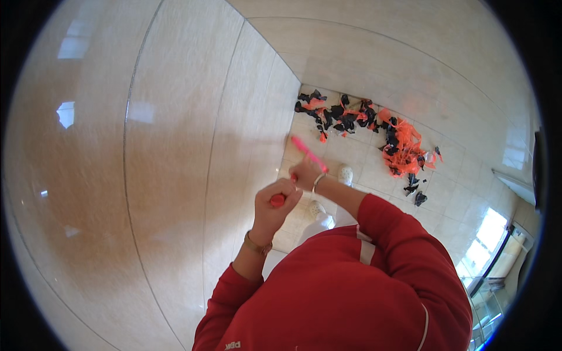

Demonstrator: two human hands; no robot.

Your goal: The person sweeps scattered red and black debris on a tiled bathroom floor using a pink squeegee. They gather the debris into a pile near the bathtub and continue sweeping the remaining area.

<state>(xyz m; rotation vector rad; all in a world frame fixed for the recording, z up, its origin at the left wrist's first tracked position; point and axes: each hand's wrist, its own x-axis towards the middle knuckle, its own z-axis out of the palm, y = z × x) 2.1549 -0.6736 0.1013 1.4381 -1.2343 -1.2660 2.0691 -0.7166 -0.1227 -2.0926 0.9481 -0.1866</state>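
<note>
My left hand (pixel 270 206), a band on its wrist, is closed round the top of a red handle whose round end (pixel 277 200) pokes out of the fist. My right hand (pixel 305 174), with a pale bracelet at the wrist, is wrapped round the same handle a little farther down. Just beyond the right hand shows a straight pink bar (pixel 308 153), slanting across the floor. It looks like the head of this long-handled floor tool; my hands hide most of the shaft, so its exact kind is unclear.
Torn black and orange plastic bags (pixel 404 146) lie scattered on the tiled floor (pixel 366 155) along the far wall. A glossy beige wall (pixel 175 146) rises close on the left. My light shoes (pixel 345 174) stand below. Glass panels (pixel 489 310) are at the lower right.
</note>
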